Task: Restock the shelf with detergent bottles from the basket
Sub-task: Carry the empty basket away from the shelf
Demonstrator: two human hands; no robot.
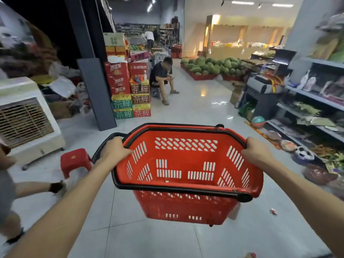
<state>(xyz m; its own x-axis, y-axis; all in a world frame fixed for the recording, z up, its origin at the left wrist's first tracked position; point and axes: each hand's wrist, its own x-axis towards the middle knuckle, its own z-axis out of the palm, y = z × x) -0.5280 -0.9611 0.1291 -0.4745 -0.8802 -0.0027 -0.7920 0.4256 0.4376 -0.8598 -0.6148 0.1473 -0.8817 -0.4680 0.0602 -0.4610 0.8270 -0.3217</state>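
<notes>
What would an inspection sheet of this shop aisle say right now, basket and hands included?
Surface: glossy tiled floor.
Job's things: red basket, empty, carried above the floor; no detergent bottles seen.
Clutter: red stool; scrap on the floor; balls beside the shelf.
Hands: left hand and right hand each grip the basket's rim.
Cables: nothing seen.
Surroundings: stacked drink cartons, watermelons, seated person, air cooler on the left.
</notes>
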